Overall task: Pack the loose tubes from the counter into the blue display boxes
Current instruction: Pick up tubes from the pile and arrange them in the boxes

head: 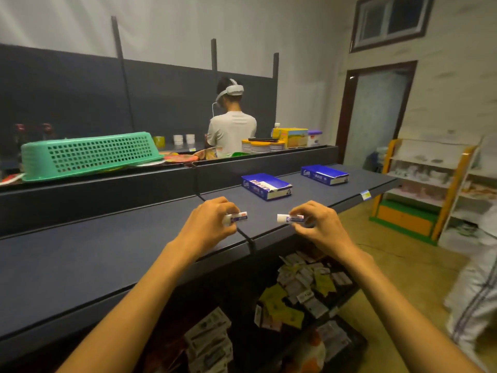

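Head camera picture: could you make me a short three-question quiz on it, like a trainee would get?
1. True or false: each hand holds one tube.
2. Which blue display box lies closer to the hands: A, the one with tubes showing inside, or B, the one further right?
3. Fill in: the upturned basket on the back ledge is ____ in colour.

Key
1. True: the left hand pinches a tube and the right hand pinches another tube, both above the counter.
2. A: the near box, not the far box.
3. Green: the basket.
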Demonstrator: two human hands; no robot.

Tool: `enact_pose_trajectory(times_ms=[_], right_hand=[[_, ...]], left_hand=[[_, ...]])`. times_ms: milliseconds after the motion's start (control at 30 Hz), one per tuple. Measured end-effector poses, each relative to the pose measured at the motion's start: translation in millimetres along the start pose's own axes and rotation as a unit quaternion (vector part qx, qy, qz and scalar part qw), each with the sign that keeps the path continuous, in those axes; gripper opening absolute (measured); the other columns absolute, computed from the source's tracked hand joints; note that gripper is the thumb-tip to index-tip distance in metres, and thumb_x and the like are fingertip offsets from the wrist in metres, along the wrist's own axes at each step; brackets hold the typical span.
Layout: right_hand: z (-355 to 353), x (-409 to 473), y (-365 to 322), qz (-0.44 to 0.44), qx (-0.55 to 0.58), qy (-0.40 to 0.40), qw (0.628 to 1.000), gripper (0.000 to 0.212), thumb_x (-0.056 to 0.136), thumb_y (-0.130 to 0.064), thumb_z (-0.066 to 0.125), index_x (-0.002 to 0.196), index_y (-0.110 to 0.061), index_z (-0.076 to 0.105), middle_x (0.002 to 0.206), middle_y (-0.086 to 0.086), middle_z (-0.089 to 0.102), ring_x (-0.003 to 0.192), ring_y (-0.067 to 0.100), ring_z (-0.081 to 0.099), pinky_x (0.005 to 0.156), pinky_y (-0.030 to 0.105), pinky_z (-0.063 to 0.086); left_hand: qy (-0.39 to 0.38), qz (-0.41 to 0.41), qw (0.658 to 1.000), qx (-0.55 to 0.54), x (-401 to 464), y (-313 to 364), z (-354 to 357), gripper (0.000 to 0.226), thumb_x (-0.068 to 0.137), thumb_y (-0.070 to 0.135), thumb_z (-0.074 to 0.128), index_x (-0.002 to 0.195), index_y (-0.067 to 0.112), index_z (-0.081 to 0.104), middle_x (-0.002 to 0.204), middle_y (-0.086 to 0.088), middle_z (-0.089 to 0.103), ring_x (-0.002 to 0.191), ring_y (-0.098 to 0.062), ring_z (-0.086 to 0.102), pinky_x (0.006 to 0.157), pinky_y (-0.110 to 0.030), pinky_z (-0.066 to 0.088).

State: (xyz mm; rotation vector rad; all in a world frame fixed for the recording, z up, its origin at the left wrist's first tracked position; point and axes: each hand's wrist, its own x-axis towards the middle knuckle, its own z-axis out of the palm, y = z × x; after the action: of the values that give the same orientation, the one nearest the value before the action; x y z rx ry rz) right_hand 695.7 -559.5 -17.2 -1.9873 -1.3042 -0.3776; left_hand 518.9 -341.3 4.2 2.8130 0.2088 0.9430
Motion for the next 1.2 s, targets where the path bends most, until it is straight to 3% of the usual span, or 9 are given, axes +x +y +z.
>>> enact_pose_trajectory(times_ms=[233, 467, 733, 1200], right_hand=[[-8, 61, 81, 0.008, 0.002, -0.009, 1.0, 0.023, 0.081, -0.015, 0.075, 0.103, -0.02, 0.068, 0.099, -0.005, 0.064, 0.085, 0.009, 0.062, 0.078, 0.025, 0.055], [-2, 130, 144, -0.002, 0.005, -0.029, 1.0, 0.025, 0.083, -0.018, 0.074, 0.107, -0.02, 0.067, 0.104, -0.003, 0.064, 0.089, 0.01, 0.06, 0.078, 0.03, 0.056], [18, 199, 195, -0.035, 0.043, -0.056, 0.997, 0.026, 0.085, -0.02, 0.072, 0.11, -0.021, 0.066, 0.107, -0.005, 0.063, 0.087, 0.003, 0.057, 0.073, 0.015, 0.048], [75, 284, 237, -0.16, 0.091, -0.236, 0.954, 0.025, 0.082, -0.016, 0.075, 0.107, -0.021, 0.069, 0.109, -0.003, 0.067, 0.092, 0.006, 0.054, 0.077, 0.02, 0.045]], left_hand=[[0.003, -0.014, 1.0, -0.009, 87, -7, 60, 0.026, 0.08, 0.021, 0.072, 0.106, 0.017, 0.071, 0.106, 0.0, 0.065, 0.092, -0.018, 0.062, 0.078, -0.038, 0.055], [0.005, -0.035, 0.999, 0.011, 156, -27, 100, 0.029, 0.08, 0.023, 0.073, 0.109, 0.019, 0.07, 0.109, 0.001, 0.065, 0.097, -0.017, 0.062, 0.077, -0.035, 0.056], [0.006, -0.075, 0.996, 0.046, 206, -48, 126, 0.028, 0.08, 0.026, 0.073, 0.107, 0.02, 0.07, 0.104, 0.002, 0.064, 0.093, -0.02, 0.063, 0.075, -0.039, 0.055], [0.035, -0.239, 0.967, 0.086, 226, -44, 166, 0.031, 0.079, 0.029, 0.076, 0.108, 0.02, 0.071, 0.104, 0.004, 0.068, 0.087, -0.011, 0.062, 0.075, -0.037, 0.056]])
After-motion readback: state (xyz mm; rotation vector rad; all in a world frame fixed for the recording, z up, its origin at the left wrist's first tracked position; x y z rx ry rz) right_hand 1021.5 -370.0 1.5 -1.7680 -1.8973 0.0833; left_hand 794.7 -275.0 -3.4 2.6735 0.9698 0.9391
